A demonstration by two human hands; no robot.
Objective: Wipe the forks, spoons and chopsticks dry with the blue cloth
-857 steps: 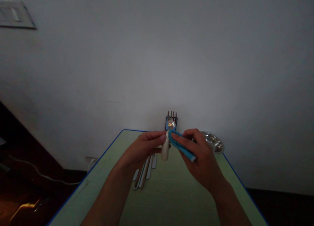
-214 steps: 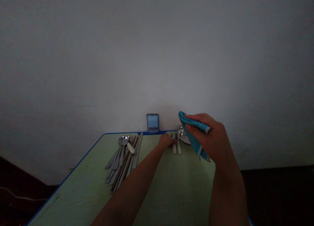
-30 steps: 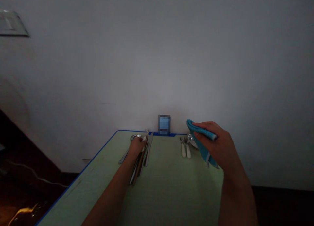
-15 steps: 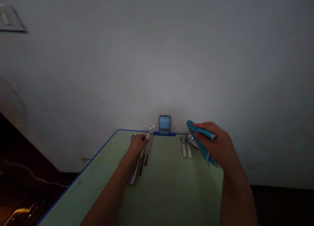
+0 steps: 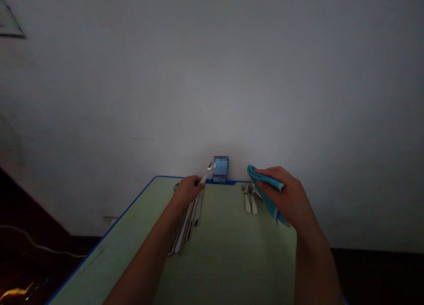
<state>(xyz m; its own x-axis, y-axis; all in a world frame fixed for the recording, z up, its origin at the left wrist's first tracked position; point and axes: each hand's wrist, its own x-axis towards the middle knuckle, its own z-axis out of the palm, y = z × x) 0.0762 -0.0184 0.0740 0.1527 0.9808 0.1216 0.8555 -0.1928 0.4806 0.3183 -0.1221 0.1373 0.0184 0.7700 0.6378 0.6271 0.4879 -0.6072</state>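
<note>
My left hand (image 5: 188,192) is closed on a piece of white-handled cutlery (image 5: 203,179), tilted up over the table's far left part. Its small metal head shows beside the phone-like device, but I cannot tell if it is a fork or spoon. Under that hand lies a row of long cutlery (image 5: 181,238), metal and brown, partly hidden by my forearm. On the right, my right hand (image 5: 283,192) grips a folded blue cloth (image 5: 270,202) above the table. Just left of the cloth lie two small forks (image 5: 247,204) with white handles. Behind it, a shiny metal piece is mostly covered.
The pale green table (image 5: 228,247) has a blue edge and meets a plain wall (image 5: 218,75). A blurred-out phone-like device (image 5: 221,169) stands upright at the far edge. A white cable (image 5: 43,245) runs across the dark area at left.
My left hand has lifted slightly, and the cutlery's metal head now points further right, next to the device. My right hand and the cloth have shifted a little left in the picture.
</note>
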